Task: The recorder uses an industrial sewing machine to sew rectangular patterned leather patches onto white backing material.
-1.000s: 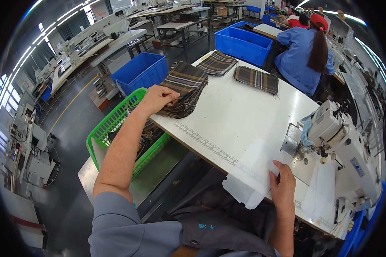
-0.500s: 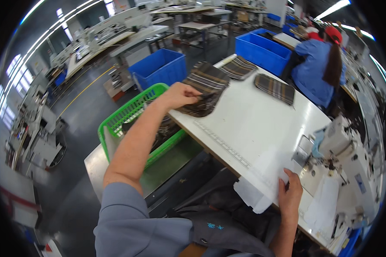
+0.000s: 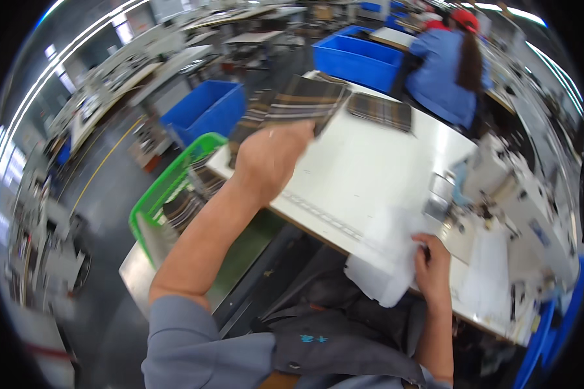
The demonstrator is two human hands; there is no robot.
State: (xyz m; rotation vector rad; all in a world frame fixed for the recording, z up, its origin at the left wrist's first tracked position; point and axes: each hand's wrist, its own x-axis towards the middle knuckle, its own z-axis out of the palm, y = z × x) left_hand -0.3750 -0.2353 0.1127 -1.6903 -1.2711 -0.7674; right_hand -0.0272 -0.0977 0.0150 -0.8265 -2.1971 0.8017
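My left hand (image 3: 276, 155), smeared by motion, reaches over the table's far-left side. Its fingers are closed at the near edge of a brown plaid fabric piece (image 3: 308, 97) with pale stripes; the fingertips are partly hidden. More plaid fabric (image 3: 250, 120) hangs at the table's left edge beside the wrist. My right hand (image 3: 433, 269) rests at the near table edge with curled fingers. Thumb and forefinger meet the right edge of a translucent white sheet (image 3: 379, 279), which overhangs the table's front. Another plaid piece (image 3: 379, 111) lies flat farther back.
A white sewing machine (image 3: 516, 201) stands at the right of the white table (image 3: 344, 175). A green basket (image 3: 143, 214) with plaid pieces sits at the left. Blue bins (image 3: 204, 110) stand beyond. A person in blue (image 3: 441, 74) sits at the far right.
The view has turned, so the scene sits farther left. My left hand has swung right over the table, and the plaid piece is spread out more beyond it. The right hand's fingers have curled in.
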